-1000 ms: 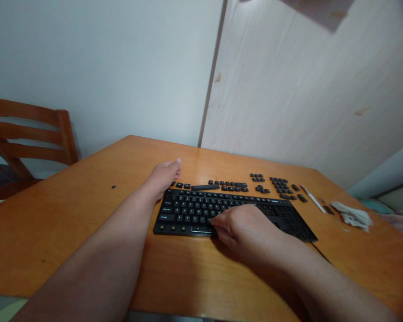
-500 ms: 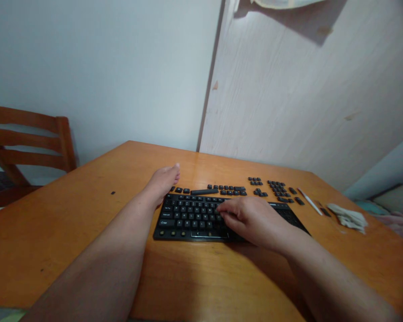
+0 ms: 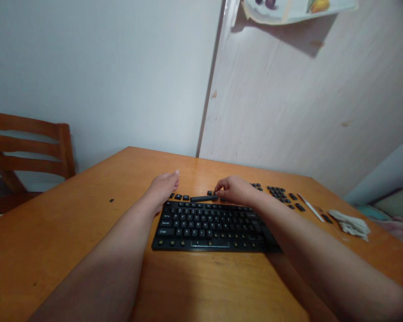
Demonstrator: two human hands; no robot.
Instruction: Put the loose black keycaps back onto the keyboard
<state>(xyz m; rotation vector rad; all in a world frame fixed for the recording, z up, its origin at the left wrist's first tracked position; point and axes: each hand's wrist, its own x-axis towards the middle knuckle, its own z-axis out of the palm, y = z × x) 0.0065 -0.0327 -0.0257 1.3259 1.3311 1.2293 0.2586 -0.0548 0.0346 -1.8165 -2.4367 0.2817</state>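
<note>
Behind our tabletop (image 3: 174, 279) we see a pale wall (image 3: 121, 67), with a wooden chair (image 3: 30, 145) to the left. The black keyboard (image 3: 201, 223) lies flat before us, yellowish key posts showing along its near edge. Our right hand (image 3: 235, 188) reaches over the keyboard's far side, its fingers bent, the tips almost meeting by the right end of the space bar (image 3: 199, 198); we cannot tell if they hold a key. Our left hand (image 3: 161, 188) is at the keyboard's far left corner; its fingers are partly hidden, so we cannot tell how far open they are or whether they hold anything. A crumpled cloth (image 3: 351, 223) lies at the right, near a white pen (image 3: 311, 208). Loose keys (image 3: 278, 193) sit beyond the keyboard.
</note>
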